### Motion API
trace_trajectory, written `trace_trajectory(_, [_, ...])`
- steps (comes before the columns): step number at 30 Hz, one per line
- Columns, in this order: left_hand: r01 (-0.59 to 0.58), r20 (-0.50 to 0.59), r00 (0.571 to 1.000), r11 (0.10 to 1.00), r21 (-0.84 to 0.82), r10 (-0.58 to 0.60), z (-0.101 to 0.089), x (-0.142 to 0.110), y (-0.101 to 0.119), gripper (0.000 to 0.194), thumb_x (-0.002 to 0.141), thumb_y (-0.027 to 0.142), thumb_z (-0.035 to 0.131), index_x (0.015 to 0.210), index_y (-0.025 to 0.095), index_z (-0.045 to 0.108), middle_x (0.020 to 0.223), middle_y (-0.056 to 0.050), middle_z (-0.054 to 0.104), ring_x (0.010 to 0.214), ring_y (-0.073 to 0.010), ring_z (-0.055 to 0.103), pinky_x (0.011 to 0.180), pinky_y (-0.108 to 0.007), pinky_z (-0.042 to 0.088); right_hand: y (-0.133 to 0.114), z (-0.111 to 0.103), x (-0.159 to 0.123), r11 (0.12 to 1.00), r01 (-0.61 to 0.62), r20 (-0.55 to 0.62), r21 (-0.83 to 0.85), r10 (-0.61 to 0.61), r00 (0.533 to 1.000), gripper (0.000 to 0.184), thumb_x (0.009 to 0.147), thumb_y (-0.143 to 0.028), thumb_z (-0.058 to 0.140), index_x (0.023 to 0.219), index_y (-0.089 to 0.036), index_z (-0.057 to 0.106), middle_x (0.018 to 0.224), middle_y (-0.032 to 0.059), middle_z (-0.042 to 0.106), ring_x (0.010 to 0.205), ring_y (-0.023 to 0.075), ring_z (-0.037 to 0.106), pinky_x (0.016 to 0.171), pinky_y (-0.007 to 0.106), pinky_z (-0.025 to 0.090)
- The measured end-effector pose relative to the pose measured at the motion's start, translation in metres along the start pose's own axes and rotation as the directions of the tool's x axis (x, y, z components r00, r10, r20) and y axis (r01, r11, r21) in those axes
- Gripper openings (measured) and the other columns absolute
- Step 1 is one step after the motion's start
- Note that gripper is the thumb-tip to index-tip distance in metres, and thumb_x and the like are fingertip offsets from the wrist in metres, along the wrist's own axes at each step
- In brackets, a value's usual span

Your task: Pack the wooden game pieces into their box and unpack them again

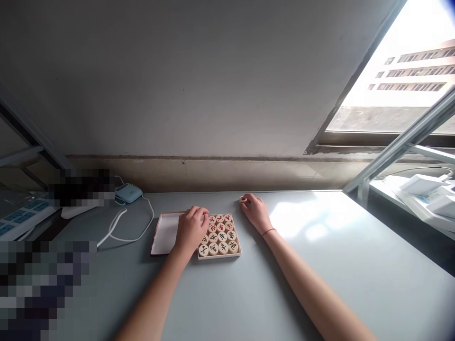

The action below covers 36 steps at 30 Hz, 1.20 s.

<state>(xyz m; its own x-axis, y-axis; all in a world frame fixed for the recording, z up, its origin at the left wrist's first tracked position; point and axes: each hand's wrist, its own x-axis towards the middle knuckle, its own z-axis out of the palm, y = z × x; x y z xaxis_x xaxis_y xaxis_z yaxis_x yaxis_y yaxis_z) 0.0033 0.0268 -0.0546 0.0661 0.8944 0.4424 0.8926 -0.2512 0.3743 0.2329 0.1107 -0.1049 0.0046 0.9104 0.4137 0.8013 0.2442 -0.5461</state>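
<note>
A shallow box (236,255) of round wooden chess pieces (222,236) with red and black characters lies on the grey table (249,293). Its open lid (165,233), white inside, lies to the left. My left hand (191,230) rests over the box's left side, fingers curled onto the pieces there. My right hand (255,210) lies on the table just right of the box, fingers pinched on a small pale piece (243,199) at the far end. A red string circles that wrist.
A small blue device (128,192) with a white cable (124,227) sits at the back left beside power strips (21,215). A wall runs behind the table. A window and white boxes (426,189) are at the right.
</note>
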Motion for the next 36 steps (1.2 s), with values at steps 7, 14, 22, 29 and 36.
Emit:
trace_trajectory(7, [0.049,0.063,0.997,0.997,0.057,-0.052,0.000,-0.003,0.004,0.017,0.088,0.018,0.049,0.086,0.022,0.065,0.090,-0.001,0.069,0.086,-0.0192,0.064,0.075,-0.032,0.040,0.001,0.003,0.004,1.000,0.005,-0.013,-0.003,-0.005,1.000,0.012,0.080,-0.026,0.053,0.091,-0.026,0.058,0.085,0.0019,0.070,0.084,0.0237,0.059,0.074,0.034,0.041])
trace_trajectory(14, [0.067,0.119,0.987,0.959,0.275,-0.103,-0.002,-0.004,0.012,0.024,0.090,0.026,0.047,0.080,0.021,0.068,0.089,-0.005,0.070,0.088,-0.0242,0.060,0.072,-0.035,0.036,-0.024,-0.012,-0.014,0.994,0.065,-0.088,0.092,-0.057,0.995,0.021,0.083,-0.031,0.049,0.100,-0.021,0.056,0.100,0.0093,0.068,0.091,0.0256,0.058,0.077,0.036,0.042])
trace_trajectory(22, [0.060,0.171,0.979,0.959,0.278,-0.111,-0.006,-0.006,0.022,0.031,0.093,0.029,0.041,0.083,0.021,0.070,0.087,-0.005,0.073,0.088,-0.0247,0.062,0.075,-0.037,0.033,-0.067,-0.021,-0.044,0.915,-0.180,0.209,0.362,0.108,0.972,0.021,0.088,-0.043,0.041,0.091,-0.024,0.051,0.063,-0.0022,0.063,0.054,0.0168,0.054,0.053,0.026,0.037])
trace_trajectory(29, [0.084,0.160,0.979,0.963,0.256,-0.128,-0.001,-0.006,0.025,0.024,0.092,0.028,0.045,0.089,0.022,0.067,0.079,-0.003,0.074,0.085,-0.0252,0.064,0.074,-0.036,0.032,-0.065,-0.009,-0.047,0.957,-0.098,0.174,0.275,0.051,0.984,0.025,0.090,-0.044,0.037,0.090,-0.024,0.052,0.085,0.0031,0.067,0.055,0.0159,0.055,0.054,0.026,0.037])
trace_trajectory(36, [0.068,0.052,0.996,0.988,0.137,-0.076,0.007,-0.008,0.025,0.019,0.091,0.024,0.048,0.094,0.024,0.066,0.097,-0.001,0.073,0.086,-0.0190,0.066,0.081,-0.037,0.034,-0.067,-0.007,-0.048,0.967,-0.048,0.153,0.250,0.009,0.988,0.030,0.092,-0.043,0.035,0.087,-0.023,0.056,0.078,0.0017,0.066,0.056,0.0152,0.055,0.054,0.025,0.037])
